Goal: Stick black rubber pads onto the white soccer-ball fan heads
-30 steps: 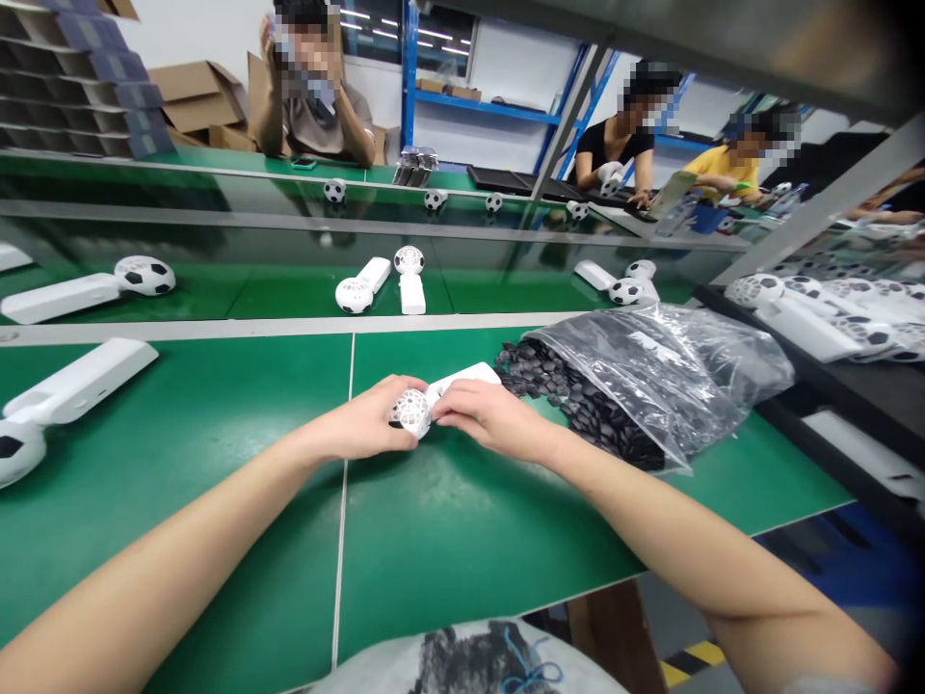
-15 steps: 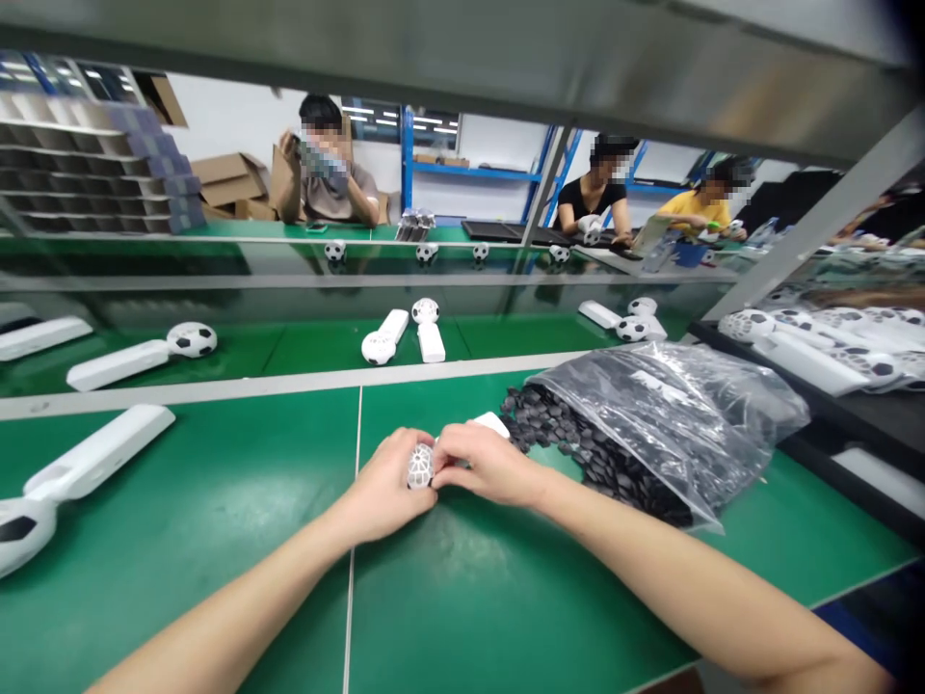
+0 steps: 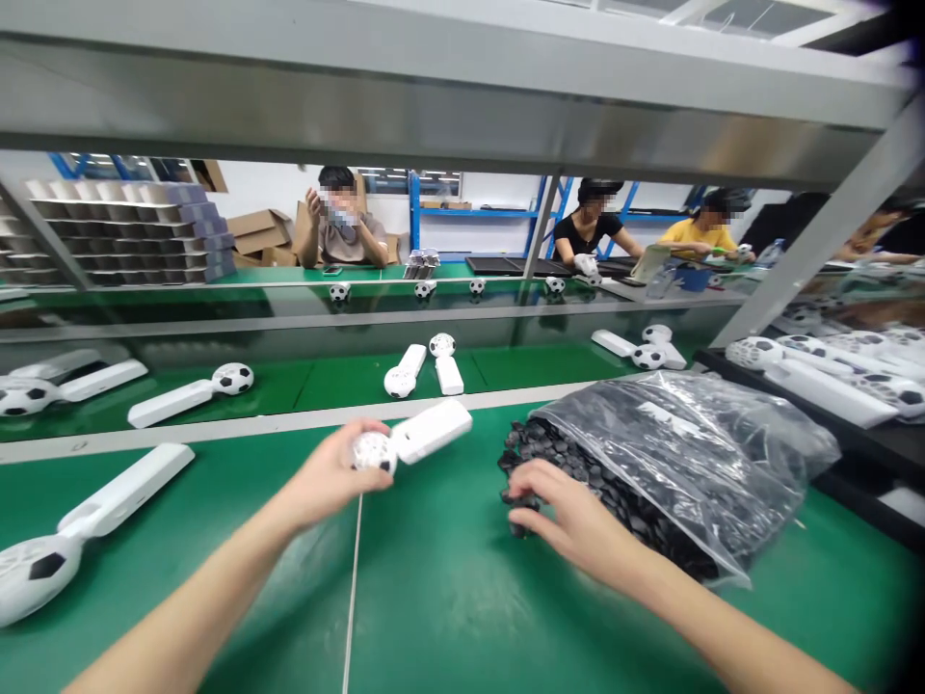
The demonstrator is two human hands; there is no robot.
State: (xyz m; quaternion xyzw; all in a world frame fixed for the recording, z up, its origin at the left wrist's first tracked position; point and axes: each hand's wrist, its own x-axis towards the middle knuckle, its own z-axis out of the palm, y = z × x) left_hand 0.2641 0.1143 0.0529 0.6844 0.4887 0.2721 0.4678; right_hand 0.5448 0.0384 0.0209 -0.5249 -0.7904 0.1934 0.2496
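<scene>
My left hand [image 3: 336, 472] is closed around the ball end of a white handheld device with a football-patterned head [image 3: 376, 451]. Its flat white handle [image 3: 434, 431] points right and away from me. To the right, my right hand [image 3: 560, 511] is at the near-left edge of a pile of small black pieces [image 3: 560, 445]. Its thumb and fingers are curved and apart, with loose pieces around the fingertips. The pile spills from a clear plastic bag [image 3: 694, 453].
Another football-headed device [image 3: 122, 492] lies at left on the green table [image 3: 448, 598]. Several more, including one nearby [image 3: 232, 379], rest on the green strip beyond the pale rail. A black tray [image 3: 867, 453] of devices stands at right. Co-workers [image 3: 343, 226] sit opposite, beneath a metal beam [image 3: 434, 106].
My right hand has left the device and moved right to the black pieces. My left hand has shifted left with the device, whose handle now shows. The view has tilted upward.
</scene>
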